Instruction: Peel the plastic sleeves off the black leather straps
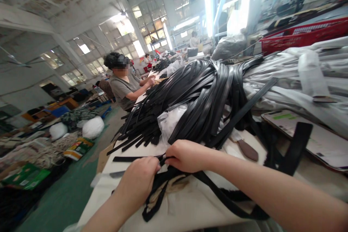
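Observation:
Both my hands are close together over the white table (108,203), gripping a black strap (123,159). My left hand (143,177) is closed on it, with one flat end sticking out to the left. Just to the right, my right hand (185,156) pinches the same strap, thumb against fingers. Below them lies a looped black band (152,212) beside some tan material (175,185). Right behind my hands is a big bundle of black straps (190,90), with crumpled clear plastic (171,123) tucked in it. What lies between my fingertips is partly hidden.
A brown leather tab (248,150) and a printed sheet or board (307,137) lie at the right. Behind are pale wrapped strips (304,72) and a red basket (304,34). A co-worker (123,83) works farther along the table. Sacks (92,127) stand on the green floor.

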